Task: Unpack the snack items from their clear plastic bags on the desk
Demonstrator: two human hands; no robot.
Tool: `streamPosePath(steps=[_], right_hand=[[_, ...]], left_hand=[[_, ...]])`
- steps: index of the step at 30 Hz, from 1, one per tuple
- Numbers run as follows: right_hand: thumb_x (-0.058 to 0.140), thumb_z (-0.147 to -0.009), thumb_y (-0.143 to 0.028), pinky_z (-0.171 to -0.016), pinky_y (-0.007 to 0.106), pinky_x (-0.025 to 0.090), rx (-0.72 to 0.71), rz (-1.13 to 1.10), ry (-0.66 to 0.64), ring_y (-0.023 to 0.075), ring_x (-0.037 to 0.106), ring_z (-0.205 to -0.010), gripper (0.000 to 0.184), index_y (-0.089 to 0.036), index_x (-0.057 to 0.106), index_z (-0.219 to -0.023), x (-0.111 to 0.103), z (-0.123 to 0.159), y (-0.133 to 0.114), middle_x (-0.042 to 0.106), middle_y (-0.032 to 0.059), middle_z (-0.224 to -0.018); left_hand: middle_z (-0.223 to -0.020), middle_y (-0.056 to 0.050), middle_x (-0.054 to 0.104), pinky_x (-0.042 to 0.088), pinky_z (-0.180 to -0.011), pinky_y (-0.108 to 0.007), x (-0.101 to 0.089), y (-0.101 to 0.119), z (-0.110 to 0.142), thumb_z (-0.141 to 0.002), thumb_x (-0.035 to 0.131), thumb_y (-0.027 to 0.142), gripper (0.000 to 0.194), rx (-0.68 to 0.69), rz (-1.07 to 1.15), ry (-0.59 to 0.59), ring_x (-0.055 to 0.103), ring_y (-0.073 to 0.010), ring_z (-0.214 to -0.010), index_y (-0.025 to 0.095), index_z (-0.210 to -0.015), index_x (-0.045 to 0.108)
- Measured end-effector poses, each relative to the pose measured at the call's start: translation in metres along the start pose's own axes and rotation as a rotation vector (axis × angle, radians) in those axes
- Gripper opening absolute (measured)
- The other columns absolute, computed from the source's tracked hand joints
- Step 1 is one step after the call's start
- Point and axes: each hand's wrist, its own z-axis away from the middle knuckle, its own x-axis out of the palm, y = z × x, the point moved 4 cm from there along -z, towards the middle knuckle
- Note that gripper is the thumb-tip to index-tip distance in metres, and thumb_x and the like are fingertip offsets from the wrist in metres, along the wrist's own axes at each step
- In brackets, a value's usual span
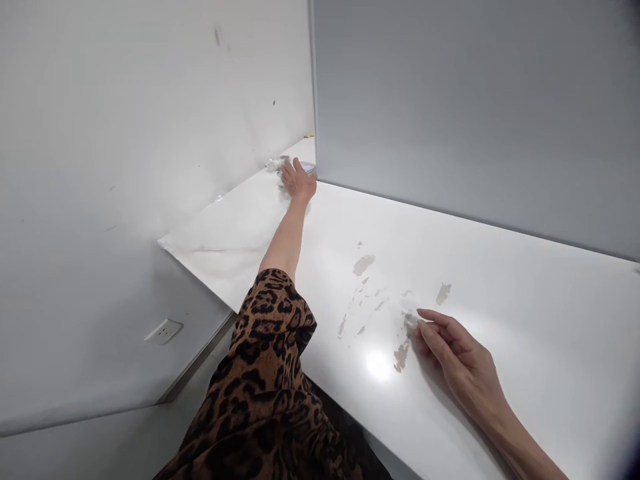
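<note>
Across the white desk [525,320], your left hand [299,183] stretches open, likely because the clutter [275,163] sits far back, while your right hand [467,367] curls near patches [401,356], grip unclear.

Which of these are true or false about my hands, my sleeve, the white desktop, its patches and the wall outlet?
1. The left hand is at the desktop's far corner. True.
2. The right hand presses on the grey partition. False: it is over the desktop, beside the greyish patches.
3. The wall outlet sits lower than the desktop. True.
4. The leopard-print sleeve covers the left fingers. False: they are bare.
</note>
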Motion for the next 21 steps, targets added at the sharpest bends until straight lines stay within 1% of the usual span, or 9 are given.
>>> streamPosePath(steps=[2,4,6,7,10,12,13,17,21], right_hand=[[0.073,-0.093,-0.070,-0.071,0.033,0.060,-0.006,0.021,0.004,0.0186,0.065,-0.071,0.052,-0.026,0.076,-0.121,0.001,0.001,-0.001,0.073,0.0041,-0.083],[0.072,-0.094,-0.068,-0.073,0.033,0.060,-0.008,0.039,0.030,0.0186,0.066,-0.073,0.048,-0.027,0.077,-0.119,0.002,0.008,-0.005,0.072,0.0032,-0.083],[0.071,-0.095,-0.067,-0.071,0.031,0.059,-0.002,0.062,0.065,0.0180,0.065,-0.073,0.045,-0.029,0.078,-0.117,0.001,0.017,-0.010,0.071,0.0023,-0.082],[0.070,-0.095,-0.067,-0.069,0.030,0.058,0.000,0.074,0.081,0.0176,0.065,-0.073,0.044,-0.029,0.078,-0.116,0.000,0.022,-0.012,0.071,0.0018,-0.082],[0.070,-0.095,-0.067,-0.062,0.027,0.056,-0.020,0.111,0.064,0.0166,0.064,-0.068,0.042,-0.030,0.079,-0.115,-0.003,0.028,-0.015,0.070,0.0010,-0.079],[0.070,-0.095,-0.066,-0.059,0.027,0.055,-0.050,0.137,0.022,0.0164,0.064,-0.066,0.042,-0.030,0.078,-0.115,-0.003,0.023,-0.014,0.070,0.0009,-0.078],[0.069,-0.096,-0.066,-0.057,0.027,0.054,-0.064,0.147,0.004,0.0163,0.064,-0.064,0.042,-0.030,0.078,-0.116,-0.003,0.019,-0.013,0.071,0.0010,-0.077],[0.063,-0.098,-0.070,-0.053,0.028,0.051,-0.107,0.145,-0.024,0.0169,0.063,-0.062,0.048,-0.027,0.076,-0.115,0.004,0.001,-0.013,0.073,0.0031,-0.078],[0.061,-0.098,-0.071,-0.058,0.030,0.053,-0.136,0.143,-0.053,0.0174,0.063,-0.063,0.052,-0.025,0.075,-0.117,0.007,-0.003,-0.015,0.074,0.0040,-0.077]], left_hand=[[-0.186,-0.017,0.010,0.013,-0.137,-0.058,0.008,-0.009,-0.020,-0.097,0.067,0.053,0.097,-0.001,-0.094,-0.082,0.010,-0.0397,-0.172,0.020,-0.176,0.021],[-0.186,-0.018,0.004,0.011,-0.134,-0.067,0.014,-0.019,-0.031,-0.089,0.071,0.067,0.114,-0.003,-0.168,-0.176,0.003,-0.0466,-0.171,0.024,-0.178,0.013],[-0.186,-0.019,0.005,0.017,-0.131,-0.072,0.019,-0.029,-0.032,-0.085,0.073,0.072,0.120,-0.007,-0.202,-0.269,0.005,-0.0510,-0.170,0.026,-0.178,0.012],[-0.185,-0.020,0.009,0.022,-0.129,-0.071,0.020,-0.033,-0.029,-0.086,0.072,0.072,0.118,-0.008,-0.203,-0.309,0.012,-0.0514,-0.169,0.026,-0.178,0.014],[-0.176,-0.022,0.036,0.036,-0.125,-0.059,0.020,-0.042,-0.020,-0.101,0.060,0.056,0.088,0.023,-0.195,-0.330,0.041,-0.0435,-0.158,0.023,-0.175,0.024],[-0.164,-0.022,0.052,0.040,-0.122,-0.051,0.018,-0.043,-0.017,-0.110,0.046,0.037,0.067,0.096,-0.226,-0.281,0.053,-0.0368,-0.150,0.018,-0.172,0.031],[-0.159,-0.023,0.056,0.042,-0.121,-0.048,0.018,-0.043,-0.016,-0.111,0.042,0.028,0.062,0.133,-0.249,-0.267,0.055,-0.0348,-0.147,0.014,-0.170,0.032],[-0.153,-0.028,0.059,0.042,-0.121,-0.047,0.019,-0.043,-0.009,-0.110,0.039,0.011,0.061,0.187,-0.302,-0.303,0.057,-0.0340,-0.144,-0.001,-0.168,0.025],[-0.153,-0.035,0.055,0.040,-0.123,-0.050,0.015,-0.037,0.018,-0.107,0.033,-0.001,0.061,0.234,-0.288,-0.325,0.055,-0.0355,-0.146,-0.013,-0.166,0.019]])
